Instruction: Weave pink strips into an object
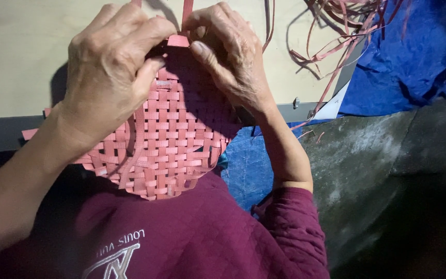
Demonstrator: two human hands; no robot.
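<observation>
A person is sitting close against the edge of a pale wooden table (21,57), holding a half-woven basket piece (174,139) of flat pink straps up between chest and table edge. Both hands are working at its top rim, right where the weave is ending.

The left hand (110,72) is curling over the upper left of the weave, fingers bent and clenched around the rim, thumb pressing into the straps. The right hand (228,57) is sitting just beside it, nearly touching, pinching a single pink strap (177,40) between thumb and fingertips at the very top. Two loose strap ends are running upward from there and out of view.

The woven piece is rounded, its lower edge resting against the person's maroon quilted sweatshirt (197,237). Its left side is sticking out past the left wrist, with short strap ends jutting free along that edge. It is holding nothing — just open weave.

Room to move is tight: the table edge is lying directly behind the weave, and the body is directly below it. To the right there is more open room, where a blue tarp (414,57) is draped beyond the table's corner and a grey concrete surface (388,170) is sloping away into shadow.

On the table's far right, a tangle of loose pink straps (336,31) is spilling over the corner, well apart from the hands.
</observation>
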